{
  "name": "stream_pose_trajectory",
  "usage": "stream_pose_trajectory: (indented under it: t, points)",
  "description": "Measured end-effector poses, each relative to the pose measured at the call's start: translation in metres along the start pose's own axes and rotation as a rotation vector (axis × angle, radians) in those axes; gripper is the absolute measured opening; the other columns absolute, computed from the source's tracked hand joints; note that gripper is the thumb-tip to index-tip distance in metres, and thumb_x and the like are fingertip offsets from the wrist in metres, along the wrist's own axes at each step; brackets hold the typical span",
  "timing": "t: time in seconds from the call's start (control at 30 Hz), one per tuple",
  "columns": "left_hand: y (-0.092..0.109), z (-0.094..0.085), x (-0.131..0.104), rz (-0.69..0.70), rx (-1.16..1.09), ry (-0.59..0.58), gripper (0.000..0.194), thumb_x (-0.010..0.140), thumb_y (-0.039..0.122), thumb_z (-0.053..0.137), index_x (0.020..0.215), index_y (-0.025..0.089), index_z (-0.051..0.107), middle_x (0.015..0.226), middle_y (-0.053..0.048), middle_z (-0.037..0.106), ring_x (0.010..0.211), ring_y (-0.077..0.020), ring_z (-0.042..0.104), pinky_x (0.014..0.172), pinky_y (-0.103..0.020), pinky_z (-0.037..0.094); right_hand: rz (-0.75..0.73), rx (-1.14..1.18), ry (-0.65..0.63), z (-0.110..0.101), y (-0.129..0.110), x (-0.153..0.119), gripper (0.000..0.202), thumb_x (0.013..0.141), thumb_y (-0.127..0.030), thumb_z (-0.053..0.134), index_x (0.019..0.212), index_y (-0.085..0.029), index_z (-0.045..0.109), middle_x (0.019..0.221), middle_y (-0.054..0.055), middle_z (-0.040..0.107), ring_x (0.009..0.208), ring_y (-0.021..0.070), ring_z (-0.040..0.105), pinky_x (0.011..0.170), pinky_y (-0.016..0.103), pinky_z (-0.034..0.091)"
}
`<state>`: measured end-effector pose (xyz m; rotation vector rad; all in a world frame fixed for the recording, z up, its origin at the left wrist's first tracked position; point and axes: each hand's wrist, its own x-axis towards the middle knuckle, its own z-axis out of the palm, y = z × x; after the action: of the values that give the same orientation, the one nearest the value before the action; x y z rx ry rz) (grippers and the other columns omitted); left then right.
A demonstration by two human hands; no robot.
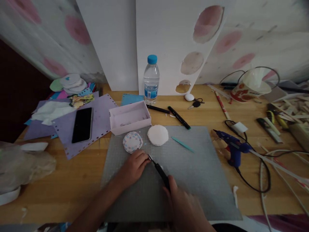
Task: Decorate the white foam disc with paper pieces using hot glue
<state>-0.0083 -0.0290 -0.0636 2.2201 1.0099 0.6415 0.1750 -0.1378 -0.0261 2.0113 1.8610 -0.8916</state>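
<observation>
We grip the black-handled tool in the right hand, with the fingers closed around its handle; motion blur softens this hand, and the hand itself covers the handle's rear end. The tool's metal tip points away from us and to the left, ending at the fingertips of the left hand. The left fingers are bunched together, but we cannot tell whether they clamp a small piece, nor whether the tip touches them. Both forearms are cut off by the lower border. The tool lies above the middle of the gray cutting mat. Just beyond the left hand we find the patterned disc, its near edge close to the fingers; the white disc lies to its right, and the teal stick farther right, slanted. The pink box bounds the mat's far left edge and hides one end of a black pen. To the right of the tool, mat surface extends to the right edge, giving us lateral room; beyond that edge lies the blue glue gun, nozzle toward the mat. At far left, the plastic bag is cut off and its contents are indistinct.
</observation>
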Motion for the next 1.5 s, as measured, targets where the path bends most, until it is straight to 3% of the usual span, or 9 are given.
stream_pose_trajectory:
  t: [0.27, 0.57, 0.73, 0.9, 1.1, 1.23, 1.37, 1.43, 1.5]
  points:
    - [0.002, 0.001, 0.003, -0.002, -0.010, 0.010, 0.014, 0.096, 0.020, 0.047, 0.089, 0.017, 0.059, 0.084, -0.004, 0.059, 0.082, -0.0160, 0.055, 0.074, -0.028, 0.046, -0.095, 0.167, -0.028, -0.020, 0.014, 0.002, 0.034, 0.100, -0.025, 0.028, 0.125, -0.013, 0.048, 0.084, 0.012, 0.075, 0.077, 0.0272, 0.073, 0.054, 0.028, 0.043]
    - [0.002, 0.001, 0.001, 0.000, -0.036, 0.021, 0.012, 0.095, 0.020, 0.050, 0.090, 0.016, 0.060, 0.086, -0.004, 0.059, 0.083, -0.0157, 0.056, 0.077, -0.028, 0.046, -0.209, 0.515, -0.018, -0.030, 0.038, 0.010, 0.041, 0.098, -0.039, 0.030, 0.124, -0.017, 0.052, 0.106, 0.011, 0.070, 0.101, 0.0231, 0.065, 0.083, 0.032, 0.049]
    - [0.001, 0.000, 0.000, -0.002, -0.027, 0.018, 0.014, 0.095, 0.021, 0.050, 0.086, 0.015, 0.059, 0.084, -0.004, 0.058, 0.081, -0.0158, 0.055, 0.076, -0.028, 0.046, -0.272, 0.652, -0.052, -0.038, 0.050, 0.017, 0.037, 0.096, -0.046, 0.035, 0.101, -0.022, 0.063, 0.088, 0.001, 0.069, 0.081, 0.0172, 0.065, 0.075, 0.027, 0.052]
    - [0.001, -0.001, 0.000, 0.016, -0.046, 0.033, 0.013, 0.095, 0.022, 0.051, 0.088, 0.016, 0.061, 0.083, -0.004, 0.060, 0.081, -0.0154, 0.057, 0.075, -0.028, 0.047, -0.236, 0.566, 0.217, -0.036, 0.071, 0.010, 0.037, 0.096, -0.045, 0.038, 0.116, -0.022, 0.059, 0.101, 0.006, 0.071, 0.093, 0.0224, 0.066, 0.078, 0.031, 0.053]
    - [0.003, -0.006, -0.003, 0.112, -0.100, 0.197, 0.008, 0.092, 0.019, 0.054, 0.097, 0.016, 0.061, 0.085, -0.005, 0.062, 0.080, -0.0143, 0.060, 0.073, -0.026, 0.050, -0.073, 0.177, 0.560, -0.016, 0.087, 0.014, 0.038, 0.094, -0.044, 0.040, 0.119, -0.020, 0.057, 0.107, 0.010, 0.065, 0.094, 0.0251, 0.065, 0.073, 0.035, 0.054]
    - [0.011, -0.017, -0.007, 0.202, -0.053, 0.155, 0.013, 0.093, 0.019, 0.054, 0.103, 0.017, 0.061, 0.090, -0.007, 0.065, 0.083, -0.0151, 0.061, 0.075, -0.026, 0.051, -0.092, 0.062, 0.678, -0.015, 0.086, 0.013, 0.037, 0.092, -0.043, 0.046, 0.118, -0.020, 0.058, 0.102, 0.011, 0.061, 0.096, 0.0270, 0.060, 0.076, 0.039, 0.051]
    - [0.022, -0.028, -0.010, 0.264, 0.003, 0.116, 0.017, 0.093, 0.017, 0.052, 0.108, 0.018, 0.060, 0.093, -0.007, 0.065, 0.085, -0.0151, 0.061, 0.079, -0.026, 0.050, -0.126, 0.160, 0.905, -0.031, 0.079, -0.003, 0.034, 0.087, -0.046, 0.053, 0.107, -0.019, 0.058, 0.101, 0.011, 0.058, 0.094, 0.0266, 0.057, 0.080, 0.040, 0.047]
    - [0.030, -0.031, -0.011, 0.300, 0.028, 0.126, 0.017, 0.094, 0.018, 0.052, 0.109, 0.017, 0.059, 0.092, -0.007, 0.066, 0.083, -0.0149, 0.060, 0.078, -0.026, 0.050, -0.198, 0.298, 0.913, -0.039, 0.067, -0.012, 0.021, 0.087, -0.041, 0.055, 0.092, -0.021, 0.054, 0.084, 0.006, 0.057, 0.078, 0.0205, 0.056, 0.069, 0.032, 0.046]
    - [0.039, -0.032, -0.013, 0.331, 0.052, 0.124, 0.017, 0.094, 0.019, 0.052, 0.110, 0.018, 0.059, 0.091, -0.007, 0.066, 0.080, -0.0148, 0.060, 0.075, -0.025, 0.049, -0.307, 0.453, 0.767, -0.044, 0.048, -0.018, 0.018, 0.089, -0.037, 0.052, 0.080, -0.022, 0.048, 0.071, 0.000, 0.050, 0.063, 0.0151, 0.050, 0.058, 0.026, 0.041]
